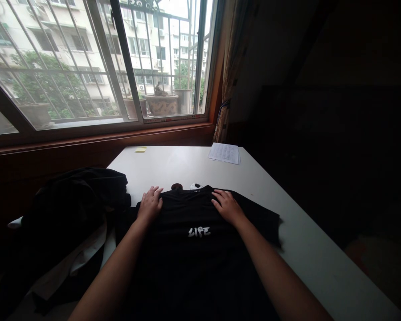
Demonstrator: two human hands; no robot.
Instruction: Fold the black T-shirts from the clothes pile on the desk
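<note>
A person lays both hands on a black T-shirt (194, 254) spread across a white table (173, 159), its collar end toward the far edge and white lettering (199, 232) on its upper part. The left hand (150, 206) rests open on the left shoulder, fingers loosely spread; the right hand (227, 207) lies open on the right shoulder, fingers extended over the cloth. Just beyond the collar sit a dark round object (177, 186) and a white one with a dark centre (196, 185). A heap of dark clothes (76, 191) covers the left edge, a yellow note (141, 150) lies near the far left corner and printed sheets (224, 153) near the far right corner. Outside the window (169, 58), a patterned pot (162, 106) holds a stubby plant (159, 90); the contents of the plain pot (184, 101) beside it, and of another pot (36, 115) farther left, cannot be made out.
</note>
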